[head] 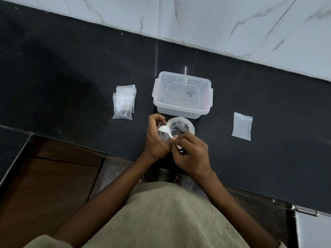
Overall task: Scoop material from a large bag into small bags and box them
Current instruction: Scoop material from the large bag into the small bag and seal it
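Just in front of the box (182,97), the right hand (191,156) pinched the spoon (165,132), handle toward the person, bowl pointing up-left over the small bag (162,136) gripped by the left hand (155,138)

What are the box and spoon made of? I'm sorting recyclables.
Box: looks like clear, glossy rigid plastic; the dark counter shows through and its lid has side clips. Spoon: seemingly opaque white plastic, smooth and thin, held by the right hand.
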The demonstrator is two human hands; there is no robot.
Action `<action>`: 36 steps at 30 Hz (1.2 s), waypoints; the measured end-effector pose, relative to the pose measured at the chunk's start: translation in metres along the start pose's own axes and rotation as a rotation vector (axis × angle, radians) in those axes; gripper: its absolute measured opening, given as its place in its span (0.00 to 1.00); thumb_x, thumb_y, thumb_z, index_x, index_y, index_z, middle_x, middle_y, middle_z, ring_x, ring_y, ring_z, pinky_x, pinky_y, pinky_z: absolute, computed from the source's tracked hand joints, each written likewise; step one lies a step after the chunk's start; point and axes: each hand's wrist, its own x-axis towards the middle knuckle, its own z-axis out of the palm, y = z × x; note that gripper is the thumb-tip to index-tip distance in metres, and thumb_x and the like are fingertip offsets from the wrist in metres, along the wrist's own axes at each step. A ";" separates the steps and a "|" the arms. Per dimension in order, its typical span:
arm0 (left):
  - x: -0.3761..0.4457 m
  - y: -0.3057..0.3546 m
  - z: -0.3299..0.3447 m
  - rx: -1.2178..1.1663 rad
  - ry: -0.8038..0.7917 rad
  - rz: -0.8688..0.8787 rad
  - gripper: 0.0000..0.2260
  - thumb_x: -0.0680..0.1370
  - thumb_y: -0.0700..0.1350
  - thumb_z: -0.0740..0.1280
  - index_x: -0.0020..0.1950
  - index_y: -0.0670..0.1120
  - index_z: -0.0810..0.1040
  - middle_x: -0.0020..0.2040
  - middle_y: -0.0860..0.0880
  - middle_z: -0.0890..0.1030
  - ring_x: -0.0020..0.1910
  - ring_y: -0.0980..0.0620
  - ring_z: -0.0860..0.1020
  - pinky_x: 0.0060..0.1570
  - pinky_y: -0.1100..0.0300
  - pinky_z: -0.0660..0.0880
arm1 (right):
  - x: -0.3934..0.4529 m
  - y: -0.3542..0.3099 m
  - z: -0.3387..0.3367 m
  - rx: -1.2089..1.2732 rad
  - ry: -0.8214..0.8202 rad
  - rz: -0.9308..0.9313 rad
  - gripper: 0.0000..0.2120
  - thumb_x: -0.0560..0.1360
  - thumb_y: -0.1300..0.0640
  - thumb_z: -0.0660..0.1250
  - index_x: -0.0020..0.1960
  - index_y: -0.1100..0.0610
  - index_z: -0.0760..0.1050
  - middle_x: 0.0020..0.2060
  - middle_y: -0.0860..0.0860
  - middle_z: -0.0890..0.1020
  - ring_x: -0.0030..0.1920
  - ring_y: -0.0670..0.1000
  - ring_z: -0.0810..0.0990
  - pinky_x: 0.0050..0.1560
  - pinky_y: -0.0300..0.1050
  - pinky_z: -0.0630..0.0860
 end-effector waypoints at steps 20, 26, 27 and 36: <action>0.017 0.030 -0.008 -0.263 -0.066 -0.060 0.27 0.68 0.29 0.52 0.68 0.33 0.66 0.60 0.36 0.78 0.64 0.40 0.76 0.68 0.49 0.70 | 0.003 0.012 -0.008 -0.476 -0.201 0.455 0.08 0.68 0.50 0.74 0.37 0.54 0.80 0.32 0.49 0.80 0.32 0.56 0.80 0.28 0.43 0.73; 0.031 0.055 -0.020 -0.448 -0.283 -0.093 0.30 0.69 0.28 0.50 0.72 0.29 0.64 0.64 0.29 0.77 0.71 0.36 0.73 0.75 0.47 0.65 | 0.014 0.011 -0.016 -0.589 -0.171 0.430 0.09 0.67 0.48 0.75 0.39 0.53 0.85 0.34 0.49 0.82 0.34 0.55 0.80 0.31 0.39 0.63; 0.033 0.059 -0.022 -0.450 -0.314 -0.099 0.30 0.70 0.29 0.50 0.73 0.29 0.65 0.64 0.30 0.78 0.71 0.37 0.73 0.75 0.47 0.65 | 0.016 0.011 -0.018 -0.586 -0.156 0.425 0.09 0.67 0.48 0.76 0.40 0.53 0.85 0.35 0.49 0.82 0.35 0.55 0.80 0.32 0.39 0.63; 0.045 0.094 -0.019 -0.590 -0.614 -0.154 0.34 0.71 0.29 0.48 0.79 0.35 0.59 0.76 0.36 0.68 0.80 0.42 0.61 0.80 0.42 0.53 | 0.046 0.004 -0.029 0.161 -0.050 0.424 0.15 0.72 0.59 0.75 0.59 0.56 0.82 0.49 0.48 0.85 0.47 0.46 0.83 0.46 0.40 0.80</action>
